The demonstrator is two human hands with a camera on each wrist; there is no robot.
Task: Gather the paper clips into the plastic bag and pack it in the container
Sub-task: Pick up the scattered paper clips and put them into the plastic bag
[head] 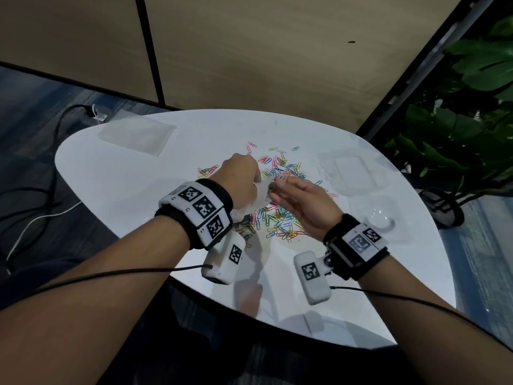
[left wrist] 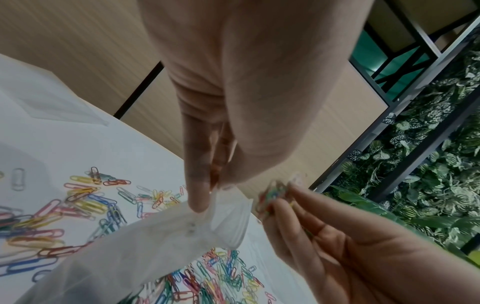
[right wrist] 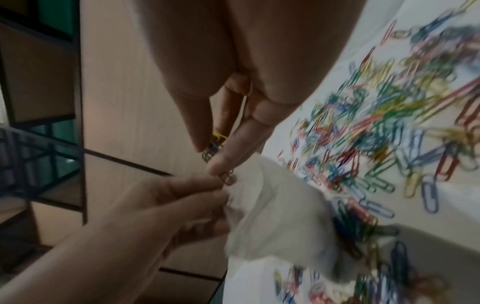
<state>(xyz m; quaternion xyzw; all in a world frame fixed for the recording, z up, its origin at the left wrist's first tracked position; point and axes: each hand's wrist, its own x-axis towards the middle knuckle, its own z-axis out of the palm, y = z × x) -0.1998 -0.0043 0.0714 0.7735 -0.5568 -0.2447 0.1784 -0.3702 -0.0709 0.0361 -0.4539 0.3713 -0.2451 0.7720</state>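
Note:
Many coloured paper clips (head: pixel 277 222) lie scattered over the white table (head: pixel 133 195). My left hand (head: pixel 257 181) pinches the rim of a thin clear plastic bag (head: pixel 256 202) and holds it up above the pile. In the left wrist view the bag (left wrist: pixel 161 232) hangs with its mouth open towards my right hand (left wrist: pixel 281 198). My right hand (head: pixel 277 185) pinches a small bunch of clips (right wrist: pixel 214 148) right beside the bag's mouth (right wrist: pixel 259 185). A clear plastic container (head: pixel 349 173) sits on the table to the right.
A flat stack of clear bags (head: pixel 136 134) lies at the table's far left. A second clear container piece (head: pixel 380 215) sits near the right edge. Green plants (head: pixel 458 129) stand beyond the table on the right, and cables (head: pixel 41 207) run on the floor at left.

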